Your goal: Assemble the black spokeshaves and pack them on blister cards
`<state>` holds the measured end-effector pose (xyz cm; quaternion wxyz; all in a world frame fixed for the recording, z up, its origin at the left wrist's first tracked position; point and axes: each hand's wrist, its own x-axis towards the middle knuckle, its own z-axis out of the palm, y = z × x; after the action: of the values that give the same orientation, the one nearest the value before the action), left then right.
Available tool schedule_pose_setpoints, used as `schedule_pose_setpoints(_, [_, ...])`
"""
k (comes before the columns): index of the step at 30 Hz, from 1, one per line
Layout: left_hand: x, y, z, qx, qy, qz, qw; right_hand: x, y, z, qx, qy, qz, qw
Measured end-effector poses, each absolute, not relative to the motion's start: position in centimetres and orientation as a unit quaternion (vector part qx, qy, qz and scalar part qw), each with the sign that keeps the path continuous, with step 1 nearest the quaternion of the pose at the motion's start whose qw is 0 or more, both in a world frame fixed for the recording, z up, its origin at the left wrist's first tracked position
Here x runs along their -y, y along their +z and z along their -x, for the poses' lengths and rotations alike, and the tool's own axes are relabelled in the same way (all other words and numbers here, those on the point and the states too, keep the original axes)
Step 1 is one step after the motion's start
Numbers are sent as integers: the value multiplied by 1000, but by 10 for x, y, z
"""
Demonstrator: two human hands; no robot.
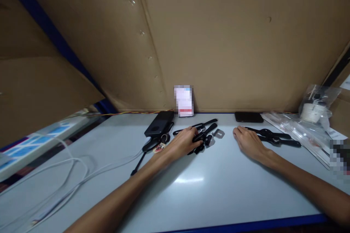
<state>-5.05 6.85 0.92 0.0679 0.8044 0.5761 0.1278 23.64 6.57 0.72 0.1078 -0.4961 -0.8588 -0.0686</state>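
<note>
My left hand [184,141] reaches far across the pale table [191,189] and its fingers curl onto a small pile of black straps and clips [203,136]. A small grey metal piece [219,133] lies just right of that pile. My right hand [247,141] rests palm down on the table with fingers together and stretched forward, holding nothing. Its fingertips lie beside another set of black straps [273,137] to the right.
A black power bank [160,122] and a key ring [161,142] lie left of my left hand. A black phone [248,117] and a small card [184,101] stand by the cardboard back wall [218,36]. Plastic bags [308,120] fill the right side; white cables [71,178] trail left.
</note>
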Motion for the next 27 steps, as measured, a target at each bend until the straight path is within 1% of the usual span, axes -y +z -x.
schedule_pose_setpoints(8, [-61, 10, 41, -589, 150, -790, 79, -65, 9, -256, 826, -13, 513, 232])
schedule_pose_setpoints(13, [-49, 20, 35, -549, 182, -812, 81, -58, 29, -261, 770, 54, 490, 406])
schedule_pose_setpoints(15, [-38, 23, 28, -503, 194, -837, 95, -50, 37, -258, 747, 117, 483, 441])
schedule_pose_setpoints(17, [-25, 24, 19, -460, 175, -862, 123, -41, 43, -252, 730, 225, 469, 443])
schedule_pose_setpoints(18, [-19, 24, 14, -445, 156, -871, 134, -37, 44, -248, 723, 295, 455, 429])
schedule_pose_setpoints(20, [-8, 24, 5, -433, 116, -881, 148, -31, 45, -241, 702, 433, 422, 377])
schedule_pose_setpoints(22, [-2, 24, 0, -434, 94, -882, 158, -28, 45, -237, 675, 532, 400, 318])
schedule_pose_setpoints(24, [1, 26, -2, -431, 90, -882, 169, -28, 45, -236, 655, 580, 399, 276])
schedule_pose_setpoints(27, [3, 28, -2, -420, 89, -885, 179, -29, 47, -238, 628, 601, 417, 266])
